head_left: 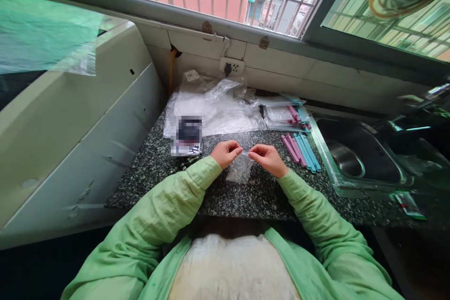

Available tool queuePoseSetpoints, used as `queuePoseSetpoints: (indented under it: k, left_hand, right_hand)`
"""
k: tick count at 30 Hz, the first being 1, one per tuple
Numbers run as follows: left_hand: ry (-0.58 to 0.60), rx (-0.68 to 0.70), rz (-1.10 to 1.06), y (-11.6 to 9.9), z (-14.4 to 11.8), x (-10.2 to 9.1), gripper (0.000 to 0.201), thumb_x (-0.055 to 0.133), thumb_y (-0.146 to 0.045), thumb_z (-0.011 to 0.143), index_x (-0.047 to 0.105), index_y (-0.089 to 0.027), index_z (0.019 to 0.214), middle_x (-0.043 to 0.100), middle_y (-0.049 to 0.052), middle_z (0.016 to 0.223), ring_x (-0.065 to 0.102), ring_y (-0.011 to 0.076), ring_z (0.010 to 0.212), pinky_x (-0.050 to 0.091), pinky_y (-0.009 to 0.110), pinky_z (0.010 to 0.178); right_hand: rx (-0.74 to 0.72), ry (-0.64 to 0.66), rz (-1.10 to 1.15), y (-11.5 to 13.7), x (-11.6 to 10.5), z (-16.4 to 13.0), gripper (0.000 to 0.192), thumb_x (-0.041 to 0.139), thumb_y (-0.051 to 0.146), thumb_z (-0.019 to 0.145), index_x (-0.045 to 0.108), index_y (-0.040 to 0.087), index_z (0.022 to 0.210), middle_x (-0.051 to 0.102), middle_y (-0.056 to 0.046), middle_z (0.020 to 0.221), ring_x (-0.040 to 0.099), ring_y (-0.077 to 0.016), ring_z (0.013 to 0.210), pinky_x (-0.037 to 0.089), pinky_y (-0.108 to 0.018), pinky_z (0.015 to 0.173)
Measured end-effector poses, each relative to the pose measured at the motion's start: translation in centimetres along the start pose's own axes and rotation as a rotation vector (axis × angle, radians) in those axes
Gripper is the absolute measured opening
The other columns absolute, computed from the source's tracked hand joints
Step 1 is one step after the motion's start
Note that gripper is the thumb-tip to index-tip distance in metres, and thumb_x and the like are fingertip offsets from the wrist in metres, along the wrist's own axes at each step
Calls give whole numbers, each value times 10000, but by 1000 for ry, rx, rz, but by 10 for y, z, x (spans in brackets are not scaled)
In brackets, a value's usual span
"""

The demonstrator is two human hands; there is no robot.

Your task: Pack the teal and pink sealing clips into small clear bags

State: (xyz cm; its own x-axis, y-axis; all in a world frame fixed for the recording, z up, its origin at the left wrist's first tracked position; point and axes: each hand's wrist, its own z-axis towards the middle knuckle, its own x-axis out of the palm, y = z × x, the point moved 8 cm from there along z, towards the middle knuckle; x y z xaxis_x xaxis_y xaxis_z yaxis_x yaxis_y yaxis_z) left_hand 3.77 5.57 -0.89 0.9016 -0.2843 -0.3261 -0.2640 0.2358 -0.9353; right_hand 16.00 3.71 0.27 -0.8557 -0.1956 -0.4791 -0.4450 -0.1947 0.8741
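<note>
Over the speckled countertop (256,201), my left hand (227,153) and my right hand (269,158) face each other. Both pinch the top edge of a small clear plastic bag (239,172), which hangs down between them. Whether anything is inside the bag I cannot tell. To the right of my right hand lie pink bag clips (294,150) and blue bag clips (307,152), side by side in a row. Behind them sits a stack of filled clear packets (283,115) with pink and blue strips in them.
Large clear plastic sheeting (214,108) covers the back of the counter, a blurred card-like item (187,136) at its front left. A steel sink (351,150) is on the right, with a small packet (409,205) before it. An outlet (232,66) is on the back wall; a pale appliance (80,117) stands left.
</note>
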Motion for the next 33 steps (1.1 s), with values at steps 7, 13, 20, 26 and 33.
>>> queuePoseSetpoints:
  k: [7,13,20,26,33]
  left_hand:
    - [-3,1,-14,-1,-1,1,232,486,-341,674,501,-139,561,417,-41,480,362,71,480,300,206,477]
    - [-58,-54,-82,1,1,-10,322,448,-432,679,548,-131,623,449,-28,501,368,79,489,308,213,483]
    - [5,-39,-106,6,0,1,321,511,-451,642,517,-138,572,419,-39,480,359,72,480,302,209,477]
    - [-10,-32,-113,6,-1,2,264,518,-389,642,510,-135,571,423,-33,487,362,71,478,305,211,480]
    - [-28,21,-71,-1,-3,-1,235,500,-348,671,507,-135,573,421,-30,492,359,71,478,301,208,477]
  right_hand:
    - [-16,-1,7,2,2,-2,202,565,322,694,570,137,616,527,7,560,437,-79,522,348,-212,506]
    - [-34,-258,69,0,-38,-4,224,574,361,689,543,153,614,488,23,542,418,-79,507,340,-213,485]
    - [-58,-435,70,-8,-62,-8,219,583,366,681,551,157,622,511,19,561,437,-82,520,369,-213,495]
    - [-50,-450,86,-8,-61,-8,200,588,346,675,552,157,621,508,23,559,439,-81,519,376,-214,501]
    - [-59,-445,84,-12,-61,-9,221,586,371,680,555,159,624,502,24,556,431,-80,513,375,-214,495]
